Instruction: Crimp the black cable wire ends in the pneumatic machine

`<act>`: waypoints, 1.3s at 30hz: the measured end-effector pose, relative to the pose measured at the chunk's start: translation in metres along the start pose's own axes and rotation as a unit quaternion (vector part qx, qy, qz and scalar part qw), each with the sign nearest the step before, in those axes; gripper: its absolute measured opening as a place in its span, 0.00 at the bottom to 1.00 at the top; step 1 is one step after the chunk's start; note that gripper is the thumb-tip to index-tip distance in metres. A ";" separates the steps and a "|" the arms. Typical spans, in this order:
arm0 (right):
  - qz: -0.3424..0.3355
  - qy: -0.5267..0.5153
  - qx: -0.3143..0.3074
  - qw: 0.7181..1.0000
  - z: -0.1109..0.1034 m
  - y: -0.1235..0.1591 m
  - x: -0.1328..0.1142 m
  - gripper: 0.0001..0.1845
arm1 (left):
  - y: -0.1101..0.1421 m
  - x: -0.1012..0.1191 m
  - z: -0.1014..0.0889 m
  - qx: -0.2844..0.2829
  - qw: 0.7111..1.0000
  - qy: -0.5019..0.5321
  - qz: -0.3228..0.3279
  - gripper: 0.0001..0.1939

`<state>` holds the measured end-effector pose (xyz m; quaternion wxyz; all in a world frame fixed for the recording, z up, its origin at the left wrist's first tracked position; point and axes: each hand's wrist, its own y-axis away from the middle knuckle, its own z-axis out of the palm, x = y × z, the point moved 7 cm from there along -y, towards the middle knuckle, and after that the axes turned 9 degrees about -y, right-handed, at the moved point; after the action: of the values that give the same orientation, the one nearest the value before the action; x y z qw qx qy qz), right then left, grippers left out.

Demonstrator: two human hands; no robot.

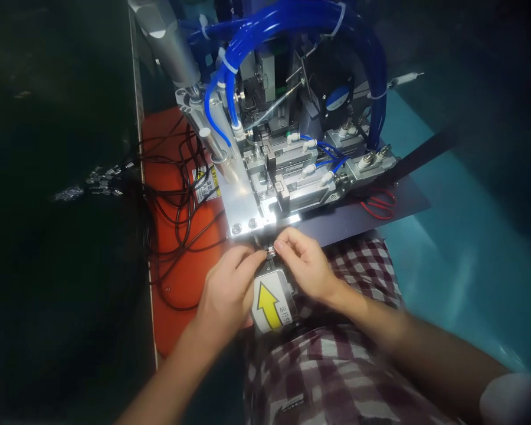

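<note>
- In the head view, your left hand (230, 280) and your right hand (307, 265) meet just in front of the machine (298, 156), at its near edge.
- On each hand your thumb and forefinger are pinched almost together, and between them is one small piece (271, 251). So the small piece is just below the near edge of the machine. How firmly you press it, I cannot tell.
- The small piece could slip, I think, because it is tiny and only the fingertips keep it; it could then fall into the dark gap beside the machine.
- Your fingertips are very near to the metal edge of the machine. If some part there would move, a finger could be pinched.
- The thin black cables (179, 218), lying in loose loops to the left of the machine, could catch if your left arm sweeps across them.
- About materials: the machine is of bright, smooth metal, with square blocks and round rods. Above it bend the blue hoses (292, 15), glossy and tied in a thick bundle.
- Left of the machine lies a flat orange plate (181, 319). In front of it is a white label (268, 301) with a yellow arrow, and nearer to you, soft checked cloth (336, 366) with folds.
</note>
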<state>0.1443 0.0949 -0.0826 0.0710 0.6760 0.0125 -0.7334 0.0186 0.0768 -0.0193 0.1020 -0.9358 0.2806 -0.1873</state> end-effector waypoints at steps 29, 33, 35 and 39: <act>0.091 -0.124 -0.004 0.988 0.003 -0.001 0.013 0.14 | 0.002 -0.005 0.000 -0.063 0.996 -0.030 -0.063 0.16; 0.085 -0.119 -0.013 0.989 0.003 -0.002 0.009 0.15 | 0.012 -0.012 -0.006 -0.053 0.995 0.006 -0.090 0.14; 0.082 -0.113 -0.017 0.990 0.003 -0.003 0.008 0.15 | 0.029 -0.023 -0.014 -0.059 0.989 0.003 -0.132 0.11; 0.067 -0.099 -0.019 0.993 0.002 -0.004 0.005 0.15 | 0.064 -0.046 -0.037 -0.074 0.985 -0.031 -0.150 0.07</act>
<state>0.1412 0.0977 -0.0875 0.1334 0.5975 -0.0257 -0.7903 -0.0628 0.0470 -0.0176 0.0122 -0.9776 0.1467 -0.1504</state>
